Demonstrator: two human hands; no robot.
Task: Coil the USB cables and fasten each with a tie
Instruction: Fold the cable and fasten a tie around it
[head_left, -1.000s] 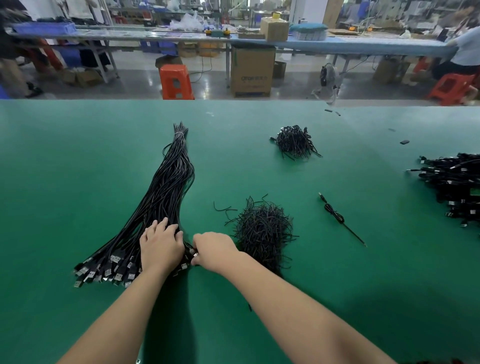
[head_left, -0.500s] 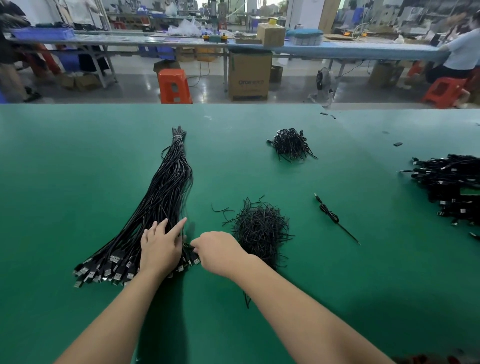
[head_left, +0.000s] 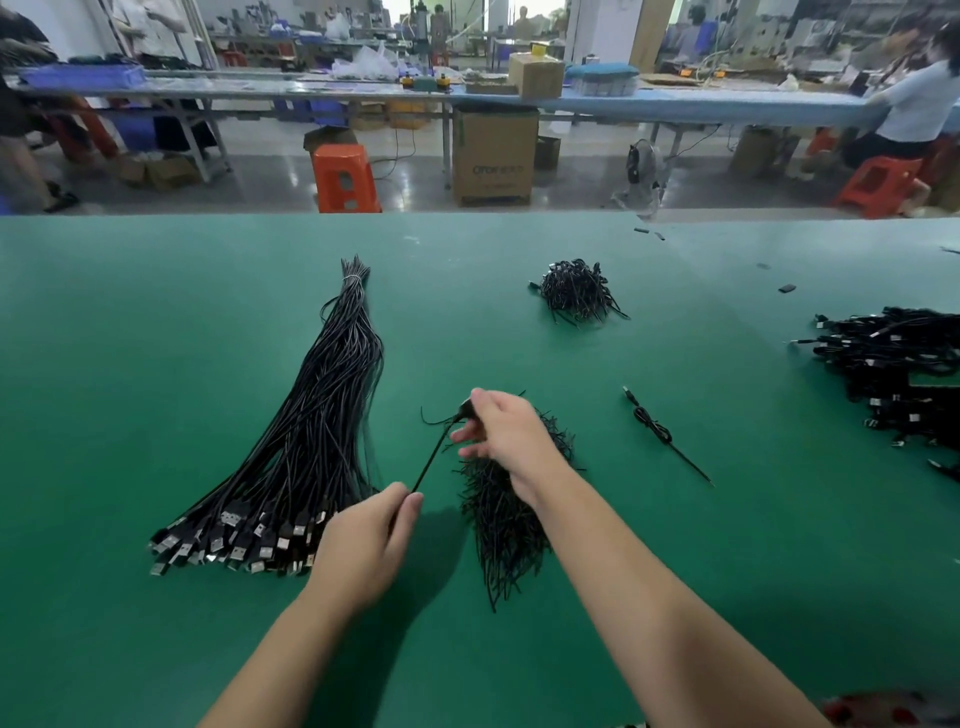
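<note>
A long bundle of straight black USB cables (head_left: 317, 431) lies on the green table, plugs fanned out at its near end. One black USB cable (head_left: 431, 457) is stretched taut between my hands above the table. My left hand (head_left: 366, 540) pinches its lower end beside the plugs. My right hand (head_left: 506, 434) grips its upper end, raised over a heap of black twist ties (head_left: 506, 514).
A small heap of coiled cables (head_left: 576, 291) sits farther back. A single knotted cable (head_left: 660, 428) lies to the right. A large pile of finished cables (head_left: 904, 364) fills the right edge. Beyond the green table's far edge (head_left: 311, 218) are stools and benches.
Both hands left the plug end of the bundle with one cable. My right hand rose up and to the right over the ties, and the cable now stretches between the hands.
</note>
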